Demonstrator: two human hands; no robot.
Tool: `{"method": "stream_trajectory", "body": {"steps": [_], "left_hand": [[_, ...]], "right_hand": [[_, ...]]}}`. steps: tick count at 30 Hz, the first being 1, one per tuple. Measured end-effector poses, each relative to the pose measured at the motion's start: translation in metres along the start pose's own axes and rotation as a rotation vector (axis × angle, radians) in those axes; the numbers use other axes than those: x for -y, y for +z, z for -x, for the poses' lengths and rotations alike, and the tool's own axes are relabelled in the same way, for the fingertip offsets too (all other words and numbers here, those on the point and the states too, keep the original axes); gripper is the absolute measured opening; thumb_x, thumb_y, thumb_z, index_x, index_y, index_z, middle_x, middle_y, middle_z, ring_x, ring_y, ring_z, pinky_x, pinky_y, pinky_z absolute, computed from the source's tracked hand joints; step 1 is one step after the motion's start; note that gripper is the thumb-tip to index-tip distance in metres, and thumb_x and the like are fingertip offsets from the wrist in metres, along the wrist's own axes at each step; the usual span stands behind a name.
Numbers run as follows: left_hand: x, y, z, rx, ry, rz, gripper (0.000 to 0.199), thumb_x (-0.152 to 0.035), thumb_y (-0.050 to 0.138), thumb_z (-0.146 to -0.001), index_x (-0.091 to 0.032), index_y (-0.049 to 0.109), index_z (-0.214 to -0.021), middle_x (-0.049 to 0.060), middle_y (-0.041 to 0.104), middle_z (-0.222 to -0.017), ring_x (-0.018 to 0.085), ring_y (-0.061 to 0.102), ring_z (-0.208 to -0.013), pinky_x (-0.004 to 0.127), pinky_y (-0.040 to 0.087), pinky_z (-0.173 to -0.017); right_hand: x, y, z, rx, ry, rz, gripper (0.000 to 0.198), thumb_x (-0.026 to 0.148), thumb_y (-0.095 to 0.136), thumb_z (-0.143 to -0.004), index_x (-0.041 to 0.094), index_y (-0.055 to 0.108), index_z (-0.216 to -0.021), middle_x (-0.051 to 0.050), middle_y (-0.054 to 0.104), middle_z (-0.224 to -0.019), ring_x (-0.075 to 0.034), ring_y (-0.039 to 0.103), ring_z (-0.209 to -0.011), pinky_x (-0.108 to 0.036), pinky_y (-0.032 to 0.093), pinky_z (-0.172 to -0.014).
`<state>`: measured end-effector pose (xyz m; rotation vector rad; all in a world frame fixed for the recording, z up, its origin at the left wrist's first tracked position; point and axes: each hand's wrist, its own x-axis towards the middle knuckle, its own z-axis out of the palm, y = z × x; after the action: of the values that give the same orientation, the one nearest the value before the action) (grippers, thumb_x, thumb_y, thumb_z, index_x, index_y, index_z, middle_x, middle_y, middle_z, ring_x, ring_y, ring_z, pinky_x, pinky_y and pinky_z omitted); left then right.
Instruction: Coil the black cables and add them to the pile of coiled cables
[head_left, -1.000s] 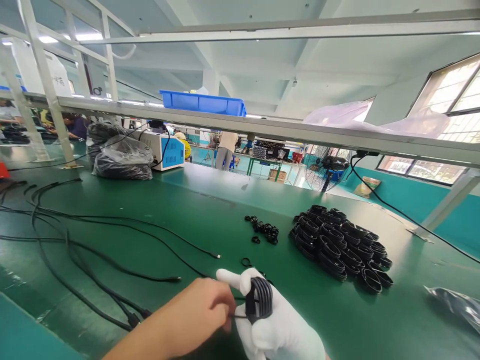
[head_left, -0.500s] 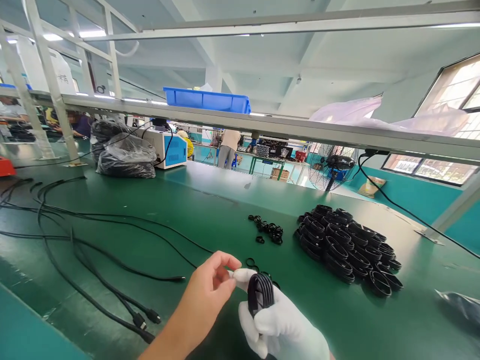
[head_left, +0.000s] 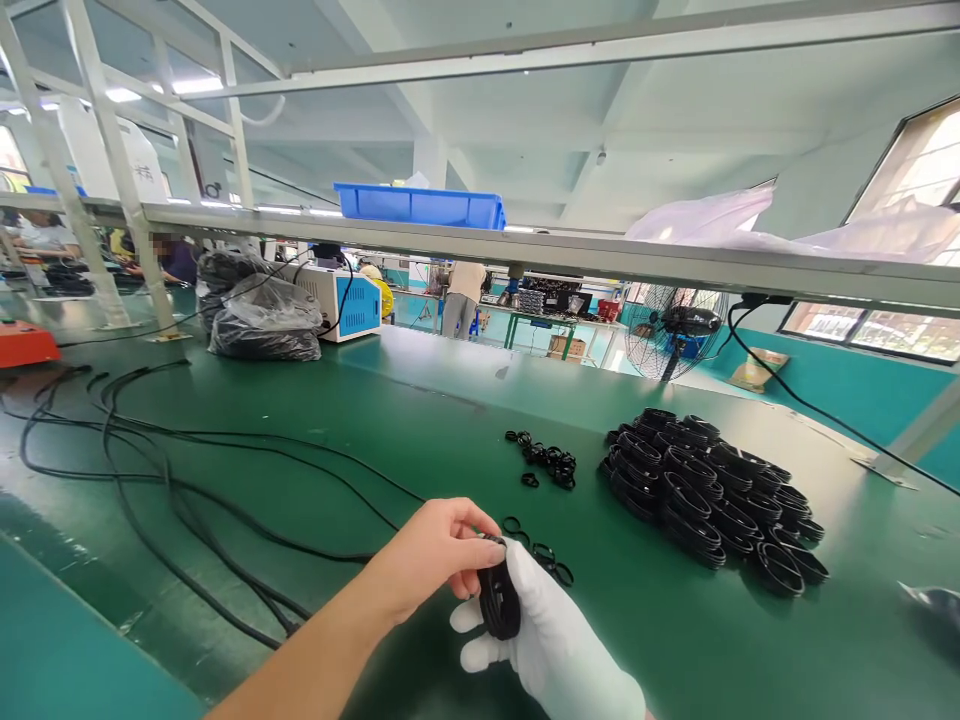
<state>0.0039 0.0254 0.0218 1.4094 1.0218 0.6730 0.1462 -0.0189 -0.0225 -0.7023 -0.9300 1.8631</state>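
A small coil of black cable is held upright above the green table, near its front. My right hand, in a white glove, is closed round the coil from the right, its lower fingers spread behind it. My bare left hand pinches the coil's top edge between thumb and fingers. Whatever lies under that thumb is hidden. Several small black rings lie just beyond the glove, and a cluster of similar rings is farther back.
A large pile of coiled black cables stands at the right. Long loose cables stretch across the left of the green table. Bagged goods and a blue-and-white machine stand behind. A shelf bearing a blue tray crosses above.
My left hand has moved from the glove's fingertip onto the coil's top. The coil has turned in my right hand and shifted slightly left.
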Motion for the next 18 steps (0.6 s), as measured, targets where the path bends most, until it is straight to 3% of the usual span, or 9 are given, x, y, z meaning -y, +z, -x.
{"method": "stream_trajectory", "body": {"steps": [4, 8, 10, 13, 18], "left_hand": [[0.006, 0.009, -0.011, -0.079, -0.035, -0.037, 0.026, -0.036, 0.065, -0.067, -0.014, 0.056, -0.076, -0.004, 0.055, -0.051, 0.009, 0.048, -0.043, 0.020, 0.035, -0.041], [0.010, 0.013, -0.017, -0.131, -0.055, -0.111, 0.028, -0.037, 0.069, -0.062, -0.016, 0.053, -0.066, -0.004, 0.057, -0.050, 0.006, 0.041, -0.037, 0.019, 0.029, -0.038], [0.011, 0.012, -0.018, -0.136, -0.067, -0.143, 0.028, -0.038, 0.070, -0.061, -0.016, 0.053, -0.065, -0.004, 0.057, -0.049, 0.007, 0.041, -0.037, 0.019, 0.029, -0.038], [0.011, 0.010, -0.017, -0.147, -0.077, -0.181, 0.030, -0.041, 0.069, -0.061, -0.016, 0.053, -0.065, -0.003, 0.058, -0.051, 0.007, 0.042, -0.037, 0.019, 0.030, -0.038], [0.010, 0.012, -0.017, -0.212, -0.084, -0.248, 0.029, -0.039, 0.070, -0.059, -0.017, 0.051, -0.061, -0.004, 0.056, -0.048, 0.009, 0.044, -0.037, 0.021, 0.031, -0.039]], "right_hand": [[-0.005, -0.006, -0.003, -0.064, -0.049, 0.143, 0.046, 0.059, 0.039, -0.084, 0.017, 0.051, -0.101, -0.006, 0.053, -0.090, -0.013, 0.056, -0.066, -0.023, 0.044, -0.046], [0.000, -0.005, 0.000, -0.075, 0.027, 0.147, 0.035, 0.049, 0.051, -0.080, 0.017, 0.051, -0.092, -0.004, 0.053, -0.088, -0.004, 0.042, -0.044, -0.018, 0.027, -0.036], [0.004, -0.003, 0.001, -0.060, 0.084, 0.088, 0.030, 0.036, 0.062, -0.070, 0.016, 0.051, -0.089, -0.002, 0.053, -0.084, -0.003, 0.039, -0.044, -0.019, 0.026, -0.038], [0.007, -0.001, 0.003, -0.031, 0.121, -0.016, 0.040, 0.022, 0.068, -0.055, 0.016, 0.053, -0.092, -0.002, 0.052, -0.086, -0.006, 0.044, -0.054, -0.019, 0.033, -0.043], [-0.001, -0.006, 0.001, -0.014, 0.141, 0.003, 0.041, 0.048, 0.059, -0.072, 0.016, 0.052, -0.097, -0.006, 0.051, -0.092, -0.010, 0.051, -0.062, -0.020, 0.037, -0.041]]}}
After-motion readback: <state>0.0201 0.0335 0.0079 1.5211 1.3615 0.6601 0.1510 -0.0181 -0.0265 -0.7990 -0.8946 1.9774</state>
